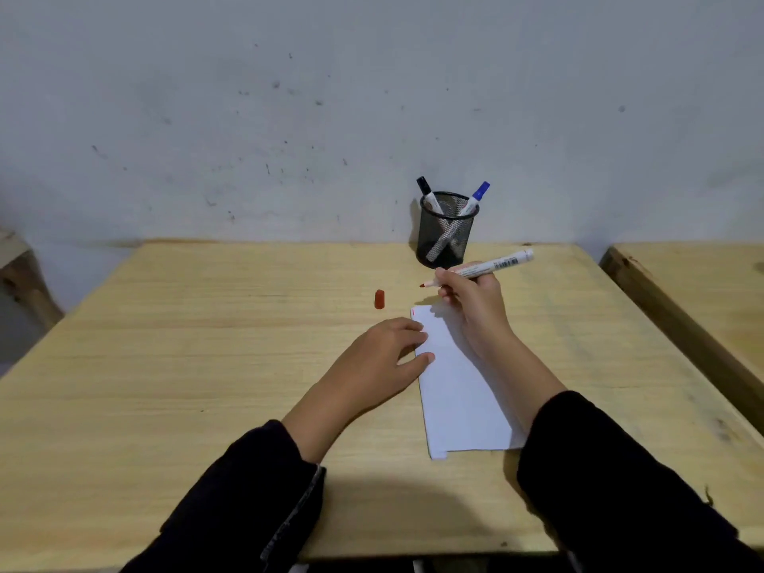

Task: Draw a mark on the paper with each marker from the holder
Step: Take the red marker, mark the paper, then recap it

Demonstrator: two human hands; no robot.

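Observation:
A white paper [459, 390] lies on the wooden table [206, 366], with a short red mark [413, 311] at its far left corner. My right hand [475, 303] grips an uncapped red marker [492, 264], tip pointing left just above the table beyond the paper. My left hand [384, 357] rests flat with fingers on the paper's left edge. The red cap [379, 299] lies on the table to the left of the tip. A black mesh holder [445, 229] at the table's back holds a black-capped marker [428, 193] and a blue-capped marker [475, 197].
A scuffed white wall [372, 97] rises directly behind the table. A second wooden table [703, 283] stands to the right, separated by a narrow gap. Part of a wooden piece [20, 275] shows at the far left.

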